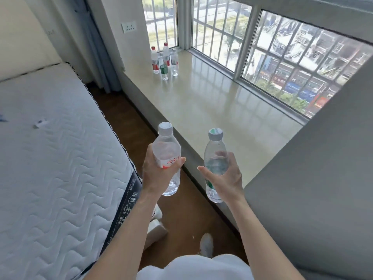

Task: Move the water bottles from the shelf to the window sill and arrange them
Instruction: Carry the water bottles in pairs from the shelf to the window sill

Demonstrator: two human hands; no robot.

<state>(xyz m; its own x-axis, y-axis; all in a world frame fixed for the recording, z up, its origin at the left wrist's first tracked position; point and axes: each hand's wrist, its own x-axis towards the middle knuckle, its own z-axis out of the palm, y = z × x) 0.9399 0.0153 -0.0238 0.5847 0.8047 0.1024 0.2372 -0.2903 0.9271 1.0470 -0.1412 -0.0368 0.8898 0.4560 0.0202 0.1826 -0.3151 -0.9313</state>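
1. Left hand (159,172) wraps the middle of a red-labelled bottle (167,158), upright above the floor beside the mattress (50,158).
2. Right hand (224,174) curls round a green-labelled bottle (215,158), forefinger lifted away.
3. Thin clear plastic looks light, springy and slick; mid-body holds suit.
4. Four bottles (164,61) cluster at the window sill (201,102) far corner.

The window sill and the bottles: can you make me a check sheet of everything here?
Surface: window sill, pale, glossy, mostly bare.
Job's things: four bottles standing clustered at the sill's far end; two more still carried.
Clutter: small scrap on the mattress.
Hands: left hand holds the red-label bottle; right hand holds the green-label bottle, both upright, short of the sill.
Cables: nothing seen.
Surroundings: barred window, wall socket, curtain, wooden floor.
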